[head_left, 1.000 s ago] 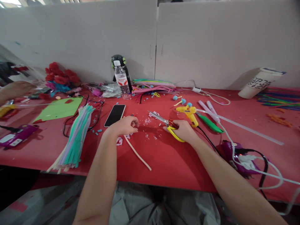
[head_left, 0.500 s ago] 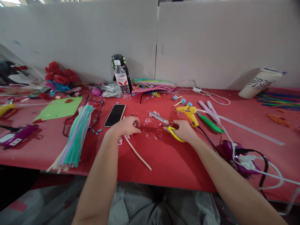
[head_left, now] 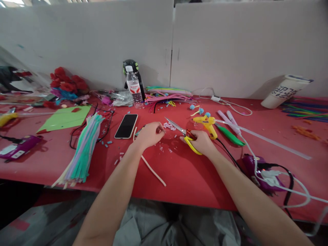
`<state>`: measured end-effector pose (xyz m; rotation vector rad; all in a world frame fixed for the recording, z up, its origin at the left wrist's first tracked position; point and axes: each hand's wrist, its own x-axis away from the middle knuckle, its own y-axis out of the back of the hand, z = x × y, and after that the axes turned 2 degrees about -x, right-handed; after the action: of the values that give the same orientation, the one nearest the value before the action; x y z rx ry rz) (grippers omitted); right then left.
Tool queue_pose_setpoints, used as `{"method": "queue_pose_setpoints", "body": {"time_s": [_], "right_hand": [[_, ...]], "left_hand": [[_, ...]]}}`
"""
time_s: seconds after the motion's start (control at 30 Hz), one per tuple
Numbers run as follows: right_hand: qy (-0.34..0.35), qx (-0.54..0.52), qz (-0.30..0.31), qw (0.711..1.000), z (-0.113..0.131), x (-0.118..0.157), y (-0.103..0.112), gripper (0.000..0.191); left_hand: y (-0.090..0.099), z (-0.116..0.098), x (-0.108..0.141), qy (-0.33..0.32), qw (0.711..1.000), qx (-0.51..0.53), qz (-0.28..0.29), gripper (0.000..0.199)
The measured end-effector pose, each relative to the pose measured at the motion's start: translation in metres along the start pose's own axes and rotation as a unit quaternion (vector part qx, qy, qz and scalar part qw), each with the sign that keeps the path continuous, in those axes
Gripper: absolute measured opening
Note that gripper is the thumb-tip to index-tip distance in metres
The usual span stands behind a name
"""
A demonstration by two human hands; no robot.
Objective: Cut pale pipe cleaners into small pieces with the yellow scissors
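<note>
My right hand (head_left: 201, 141) is wrapped round the yellow and red handles of a pair of scissors (head_left: 179, 127), whose blades point up and left. My left hand (head_left: 151, 134) is closed, thumb and fingers pinched together beside a small pile of pink cut pieces (head_left: 169, 126); whatever sits between the fingertips is too small to make out. A cream pipe cleaner (head_left: 153, 171) lies on the red table (head_left: 179, 184), passing partly under my left hand and wrist. Fine pink crumbs are scattered between the two hands.
A phone (head_left: 126, 126) and a pipe cleaner bundle (head_left: 85, 153) lie left. A water bottle (head_left: 134, 89) stands behind. On the right are a yellow glue gun (head_left: 208, 124), a green tool (head_left: 230, 135), a purple device (head_left: 263, 174) with cables and a leaning cup (head_left: 284, 91).
My left hand has moved right and slightly up, from near the phone to beside the pink pile. My right hand and the scissors have barely shifted.
</note>
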<state>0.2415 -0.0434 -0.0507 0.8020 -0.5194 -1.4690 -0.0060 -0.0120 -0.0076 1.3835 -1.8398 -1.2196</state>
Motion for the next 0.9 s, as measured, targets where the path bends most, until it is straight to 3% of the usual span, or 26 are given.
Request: {"method": "queue_pose_setpoints", "body": {"time_s": [0.23, 0.43, 0.57, 0.9], "right_hand": [[-0.009, -0.020, -0.020, 1.000, -0.001, -0.001, 0.000, 0.051], [-0.012, -0.028, -0.021, 0.999, 0.001, -0.001, 0.001, 0.050], [-0.014, -0.037, -0.022, 0.999, 0.002, -0.001, 0.001, 0.053], [-0.003, -0.046, -0.019, 0.999, -0.003, 0.000, -0.002, 0.059]], "left_hand": [[-0.030, -0.031, -0.008, -0.039, 0.999, -0.028, 0.009, 0.018], [-0.043, -0.034, -0.015, -0.031, 0.999, -0.022, 0.019, 0.013], [-0.036, -0.027, -0.014, -0.034, 0.999, 0.032, -0.009, 0.012], [0.003, 0.012, -0.010, -0.012, 0.972, 0.202, -0.122, 0.016]]}}
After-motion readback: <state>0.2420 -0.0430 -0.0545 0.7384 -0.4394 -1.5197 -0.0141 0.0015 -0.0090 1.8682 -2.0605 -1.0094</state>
